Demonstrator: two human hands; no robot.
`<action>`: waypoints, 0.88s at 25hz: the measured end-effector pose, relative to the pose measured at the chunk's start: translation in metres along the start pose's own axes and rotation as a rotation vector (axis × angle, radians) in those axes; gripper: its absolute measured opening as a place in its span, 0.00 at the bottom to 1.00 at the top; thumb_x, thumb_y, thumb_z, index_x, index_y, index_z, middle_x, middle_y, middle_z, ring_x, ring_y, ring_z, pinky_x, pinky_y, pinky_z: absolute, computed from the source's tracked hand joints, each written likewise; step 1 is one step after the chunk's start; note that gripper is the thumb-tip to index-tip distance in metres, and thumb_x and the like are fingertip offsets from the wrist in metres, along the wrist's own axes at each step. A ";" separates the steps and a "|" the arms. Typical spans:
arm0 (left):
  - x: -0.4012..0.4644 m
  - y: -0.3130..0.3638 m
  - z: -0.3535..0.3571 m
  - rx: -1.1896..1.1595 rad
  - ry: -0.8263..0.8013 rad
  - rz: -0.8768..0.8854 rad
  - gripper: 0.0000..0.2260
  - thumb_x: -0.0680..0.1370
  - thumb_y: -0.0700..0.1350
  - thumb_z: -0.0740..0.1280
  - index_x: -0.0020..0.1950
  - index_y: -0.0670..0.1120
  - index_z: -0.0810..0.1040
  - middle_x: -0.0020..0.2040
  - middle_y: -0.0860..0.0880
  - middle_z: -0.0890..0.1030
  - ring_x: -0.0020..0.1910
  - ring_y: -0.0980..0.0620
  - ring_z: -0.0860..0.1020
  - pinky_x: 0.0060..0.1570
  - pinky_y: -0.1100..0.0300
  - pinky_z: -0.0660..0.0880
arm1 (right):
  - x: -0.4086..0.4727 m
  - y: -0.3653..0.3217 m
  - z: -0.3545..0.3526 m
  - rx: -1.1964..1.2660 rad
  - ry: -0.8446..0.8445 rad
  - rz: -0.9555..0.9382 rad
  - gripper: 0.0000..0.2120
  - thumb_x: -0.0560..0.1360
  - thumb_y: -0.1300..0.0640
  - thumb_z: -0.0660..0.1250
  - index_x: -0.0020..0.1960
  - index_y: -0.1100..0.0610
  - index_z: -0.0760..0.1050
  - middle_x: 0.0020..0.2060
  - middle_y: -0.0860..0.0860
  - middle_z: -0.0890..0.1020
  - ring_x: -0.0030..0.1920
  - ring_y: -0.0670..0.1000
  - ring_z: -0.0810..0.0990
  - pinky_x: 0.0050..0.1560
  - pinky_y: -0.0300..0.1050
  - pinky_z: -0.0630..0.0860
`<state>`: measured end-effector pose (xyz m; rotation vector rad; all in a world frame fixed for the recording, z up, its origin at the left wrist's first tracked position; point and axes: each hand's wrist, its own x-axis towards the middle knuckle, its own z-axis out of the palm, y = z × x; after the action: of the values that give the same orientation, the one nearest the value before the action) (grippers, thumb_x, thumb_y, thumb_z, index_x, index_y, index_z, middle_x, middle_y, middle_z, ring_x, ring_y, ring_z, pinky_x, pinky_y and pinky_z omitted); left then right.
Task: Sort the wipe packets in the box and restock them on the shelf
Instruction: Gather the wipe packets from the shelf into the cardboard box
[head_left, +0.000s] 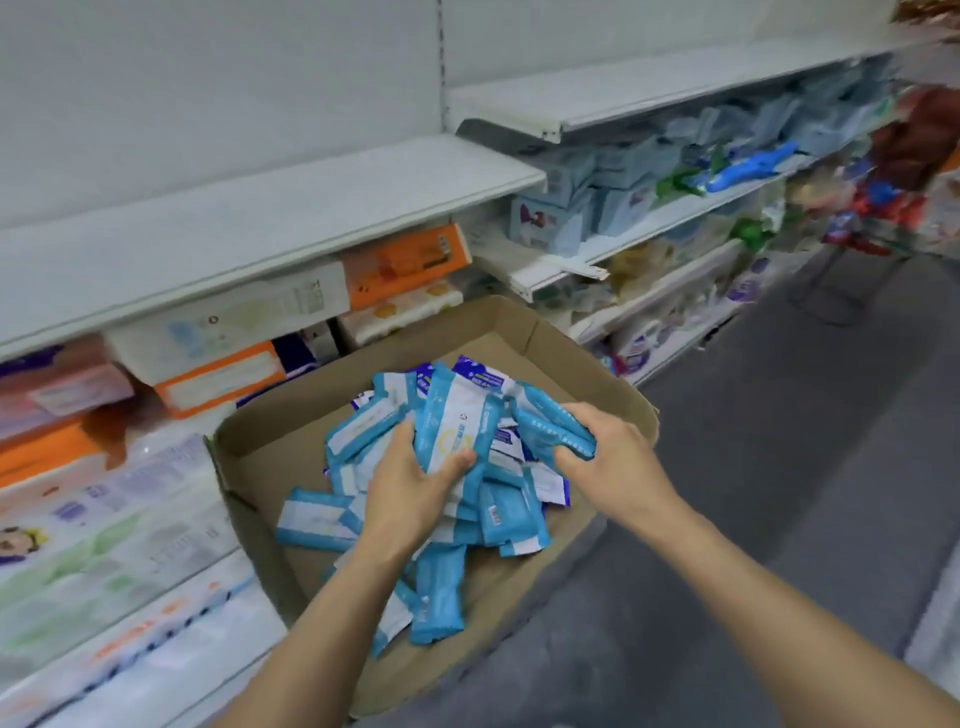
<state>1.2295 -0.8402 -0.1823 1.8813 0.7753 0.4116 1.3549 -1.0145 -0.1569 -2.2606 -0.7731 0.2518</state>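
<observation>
An open cardboard box (582, 358) sits on the floor in front of the shelves, holding a loose pile of several blue-and-white wipe packets (436, 587). My left hand (410, 488) grips a stack of these packets (457, 415) upright above the pile, thumb on the front. My right hand (608, 457) holds one blue packet (545, 421) right beside that stack, fingers curled round its end. More packets, some with darker blue print (478, 371), lie at the back of the pile.
White shelves (270, 208) run along the left, their top boards bare. Below are orange and white boxed goods (405, 265) and soft tissue packs (104, 525). Further right, shelves carry pale blue packages (587, 208). Grey floor (779, 467) lies to the right of the box.
</observation>
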 end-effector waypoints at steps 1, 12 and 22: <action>0.004 -0.005 0.018 -0.009 0.021 -0.058 0.16 0.73 0.54 0.74 0.56 0.53 0.72 0.50 0.58 0.80 0.49 0.56 0.79 0.49 0.54 0.76 | 0.018 0.018 0.001 -0.029 -0.074 -0.014 0.16 0.70 0.56 0.63 0.56 0.45 0.75 0.41 0.42 0.81 0.43 0.46 0.78 0.43 0.51 0.77; 0.024 -0.106 0.111 0.098 0.181 -0.529 0.31 0.80 0.43 0.66 0.78 0.49 0.55 0.72 0.45 0.66 0.71 0.44 0.66 0.67 0.55 0.63 | 0.090 0.115 0.106 -0.284 -0.733 -0.091 0.35 0.77 0.58 0.62 0.79 0.50 0.49 0.76 0.54 0.60 0.73 0.56 0.61 0.68 0.50 0.66; -0.011 -0.114 0.068 0.556 -0.055 -0.472 0.34 0.80 0.54 0.63 0.80 0.52 0.49 0.80 0.48 0.50 0.78 0.46 0.48 0.75 0.50 0.53 | 0.076 0.069 0.109 -0.496 -0.977 -0.125 0.43 0.76 0.45 0.66 0.79 0.48 0.42 0.78 0.50 0.41 0.78 0.57 0.43 0.74 0.59 0.55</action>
<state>1.2246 -0.8622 -0.3137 2.1062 1.3560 -0.1751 1.4048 -0.9454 -0.2799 -2.4685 -1.5995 1.2775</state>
